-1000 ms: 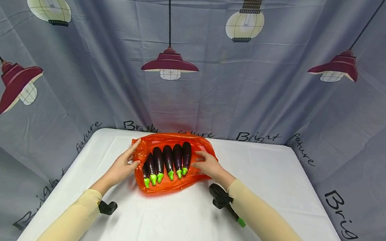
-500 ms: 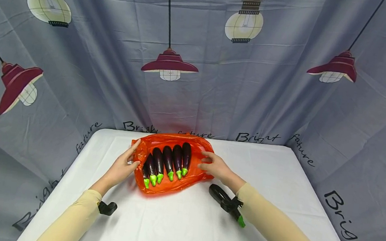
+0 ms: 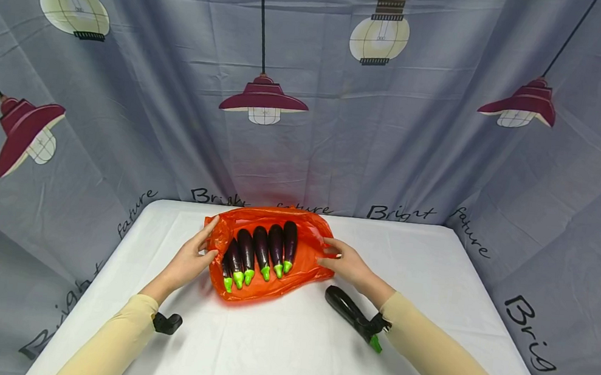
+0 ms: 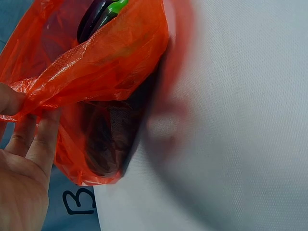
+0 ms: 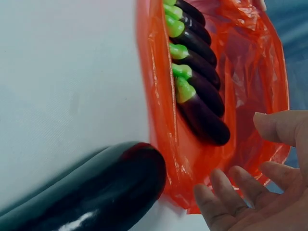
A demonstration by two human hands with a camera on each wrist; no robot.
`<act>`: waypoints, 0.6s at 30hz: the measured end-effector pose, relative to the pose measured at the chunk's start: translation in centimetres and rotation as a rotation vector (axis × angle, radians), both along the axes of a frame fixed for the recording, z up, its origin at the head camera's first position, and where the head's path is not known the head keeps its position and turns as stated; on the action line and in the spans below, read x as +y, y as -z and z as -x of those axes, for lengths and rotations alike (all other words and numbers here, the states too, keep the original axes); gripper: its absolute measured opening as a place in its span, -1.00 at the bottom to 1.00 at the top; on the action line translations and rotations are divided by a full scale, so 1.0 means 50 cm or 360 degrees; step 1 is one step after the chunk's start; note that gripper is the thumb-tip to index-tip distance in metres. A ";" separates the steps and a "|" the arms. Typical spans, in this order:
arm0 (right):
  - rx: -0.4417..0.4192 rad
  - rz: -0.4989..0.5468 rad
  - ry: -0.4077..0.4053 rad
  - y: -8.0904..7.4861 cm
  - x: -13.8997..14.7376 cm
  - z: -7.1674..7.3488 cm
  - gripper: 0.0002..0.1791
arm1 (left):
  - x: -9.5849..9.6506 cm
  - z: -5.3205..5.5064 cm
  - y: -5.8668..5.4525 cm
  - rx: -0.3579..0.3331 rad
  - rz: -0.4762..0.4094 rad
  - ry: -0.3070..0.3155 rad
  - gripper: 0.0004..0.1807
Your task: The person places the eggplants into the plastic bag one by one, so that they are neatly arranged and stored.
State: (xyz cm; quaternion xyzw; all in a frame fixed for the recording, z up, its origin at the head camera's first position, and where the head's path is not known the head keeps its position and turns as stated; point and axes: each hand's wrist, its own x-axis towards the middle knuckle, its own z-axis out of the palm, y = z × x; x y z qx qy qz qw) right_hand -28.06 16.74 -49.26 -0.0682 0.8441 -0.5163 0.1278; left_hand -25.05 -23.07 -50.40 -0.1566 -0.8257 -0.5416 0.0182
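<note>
A red plastic bag [image 3: 305,267] lies spread at the back of the white table. Several dark purple eggplants [image 3: 261,247] with bright green caps sit in a row inside its opening. At the bag's left end, my left hand [image 3: 186,266] pinches the rim between thumb and fingers, as the left wrist view shows on the bag [image 4: 96,72]. My right hand [image 3: 349,266] is at the right end, its fingers [image 5: 245,185] spread over the bag edge and holding nothing. A larger eggplant [image 3: 344,305] lies outside the bag, below the right hand, partly hidden by the wrist camera strap.
The white tablecloth [image 3: 261,354] extends in front of the bag and to both sides. Grey-blue curtains [image 3: 308,164] printed with lamps stand close behind the table. Black wrist cameras [image 3: 167,324] sit on both forearms.
My right hand has drawn away from the rightmost eggplant in the bag, moving right to the bag's edge. More of the large eggplant shows. The left hand has stayed in place.
</note>
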 end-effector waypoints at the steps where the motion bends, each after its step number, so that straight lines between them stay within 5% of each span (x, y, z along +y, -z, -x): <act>1: 0.0010 -0.0005 -0.0008 0.001 0.003 -0.002 -0.25 | 0.000 0.000 0.000 -0.0001 0.0005 0.0001 -0.09; 18: 0.0107 0.0050 -0.0090 0.009 0.048 -0.028 -0.26 | 0.001 -0.001 0.001 -0.0039 -0.0060 0.0017 -0.10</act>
